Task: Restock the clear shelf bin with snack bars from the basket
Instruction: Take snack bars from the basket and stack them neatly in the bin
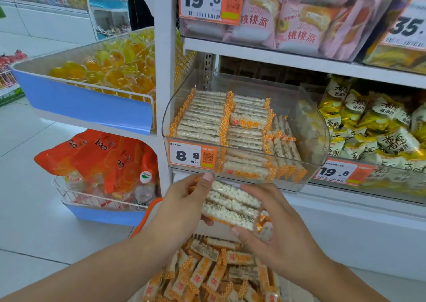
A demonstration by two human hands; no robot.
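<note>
White shelving (253,48) carries price tags reading 19.8 above pink packs, 8.8 (192,155) on the clear shelf bin (244,175), and 19.8 (335,171) under yellow-and-white packets to the right. Inside that bin, orange-ended snack bars (207,115) lie in neat rows, while more sit loose in the orange-rimmed basket (147,212) below. Just under the bin's front, both hands share a small stack of bars (230,206): the left hand (184,205) has its grip curled round one end, the right hand (274,223) round the other.

clear bin (319,126) open on top, shelf board (299,58) close overhead, bars (207,115) filling left
</note>
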